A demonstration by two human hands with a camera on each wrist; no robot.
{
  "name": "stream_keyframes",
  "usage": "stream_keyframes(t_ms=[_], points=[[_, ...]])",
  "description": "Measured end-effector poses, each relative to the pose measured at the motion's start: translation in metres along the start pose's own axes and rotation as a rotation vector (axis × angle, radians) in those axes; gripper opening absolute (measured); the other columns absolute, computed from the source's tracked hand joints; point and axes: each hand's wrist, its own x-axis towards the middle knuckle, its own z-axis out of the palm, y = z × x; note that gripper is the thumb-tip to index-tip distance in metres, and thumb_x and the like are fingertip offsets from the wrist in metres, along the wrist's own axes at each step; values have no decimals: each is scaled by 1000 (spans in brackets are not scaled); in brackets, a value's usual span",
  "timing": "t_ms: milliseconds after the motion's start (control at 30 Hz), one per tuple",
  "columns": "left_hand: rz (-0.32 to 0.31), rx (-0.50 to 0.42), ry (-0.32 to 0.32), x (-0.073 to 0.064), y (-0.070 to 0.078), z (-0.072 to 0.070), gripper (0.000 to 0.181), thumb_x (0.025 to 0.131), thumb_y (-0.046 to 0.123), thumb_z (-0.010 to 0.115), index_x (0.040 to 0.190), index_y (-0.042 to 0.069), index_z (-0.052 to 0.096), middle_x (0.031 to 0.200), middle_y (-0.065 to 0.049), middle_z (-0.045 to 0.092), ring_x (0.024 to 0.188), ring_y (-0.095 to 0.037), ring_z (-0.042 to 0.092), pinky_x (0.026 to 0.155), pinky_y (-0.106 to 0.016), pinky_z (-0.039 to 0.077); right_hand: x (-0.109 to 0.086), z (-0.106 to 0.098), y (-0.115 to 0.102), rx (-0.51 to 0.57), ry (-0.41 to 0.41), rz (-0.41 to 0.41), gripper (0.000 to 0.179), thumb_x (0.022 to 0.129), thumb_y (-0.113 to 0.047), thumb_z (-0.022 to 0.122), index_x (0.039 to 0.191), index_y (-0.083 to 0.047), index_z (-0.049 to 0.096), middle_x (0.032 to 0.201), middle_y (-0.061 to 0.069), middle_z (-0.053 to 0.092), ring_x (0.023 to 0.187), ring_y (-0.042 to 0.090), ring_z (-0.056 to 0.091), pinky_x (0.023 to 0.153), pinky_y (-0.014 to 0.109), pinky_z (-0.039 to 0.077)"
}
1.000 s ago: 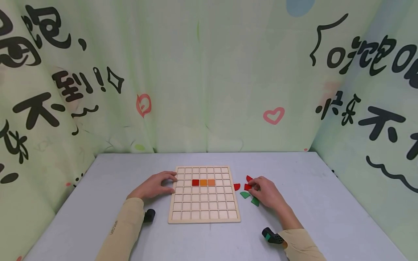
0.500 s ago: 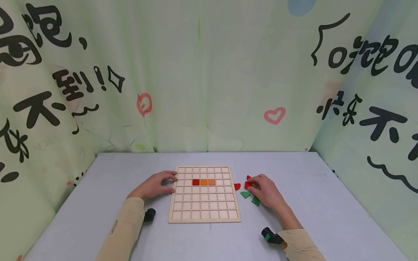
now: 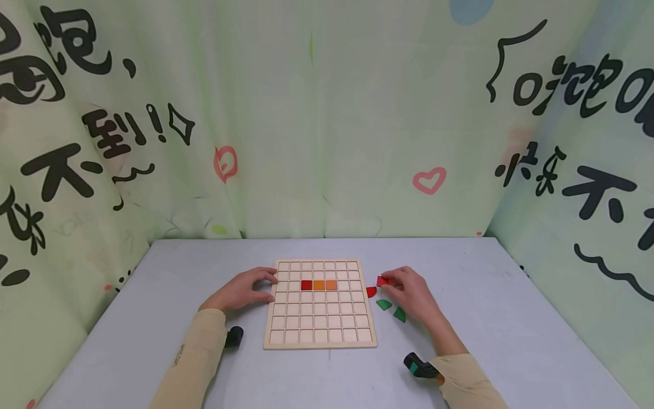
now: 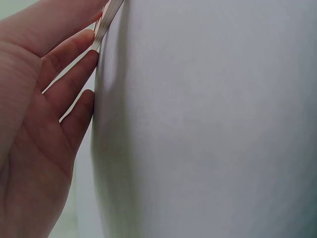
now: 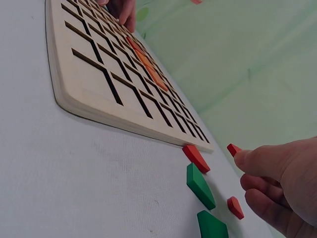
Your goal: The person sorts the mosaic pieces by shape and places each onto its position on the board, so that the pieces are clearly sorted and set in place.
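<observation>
A wooden grid board (image 3: pixel 320 347) lies on the table, with a red square (image 3: pixel 306 285) and two orange squares (image 3: pixel 325 285) in a row in its cells. My left hand (image 3: pixel 244 291) touches the board's left edge, thumb and fingers spread along it. Between thumb and fingers my right hand (image 3: pixel 411 292) pinches a red square tile (image 3: pixel 381 281), just off the board's right side. Under that hand lies another red piece (image 5: pixel 235 208), hidden in the head view. Nearer the board is a red rounded piece (image 3: pixel 371 292). Two green pieces (image 3: pixel 384 305) lie just in front.
White cloth covers the table (image 3: pixel 204 255). A printed curtain (image 3: pixel 327 113) closes off the back and both sides. Black wrist devices (image 3: pixel 421 366) sit on both forearms.
My right hand has picked up the red square tile from among the loose pieces and moved it a little up and left. The left hand and the board have stayed put.
</observation>
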Motion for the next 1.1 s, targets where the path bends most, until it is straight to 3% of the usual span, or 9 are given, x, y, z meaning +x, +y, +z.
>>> stream_keyframes(t_ms=[467,1100], points=[[19,-7,-1,0,-2,0,35,84,24,79,115,13,67,144,-6,50,138,-31,38,113,-48,32,11,10,-14,39,-48,9,29,89,-14,72,116,-4,70,112,12,62,92,22,62,80,35,57],[-2,-7,6,-1,2,0,36,83,22,79,115,12,67,144,-7,50,139,-31,38,114,-47,32,19,29,-36,42,-131,-72,23,87,-7,72,110,-4,72,103,7,62,86,17,61,77,34,54]])
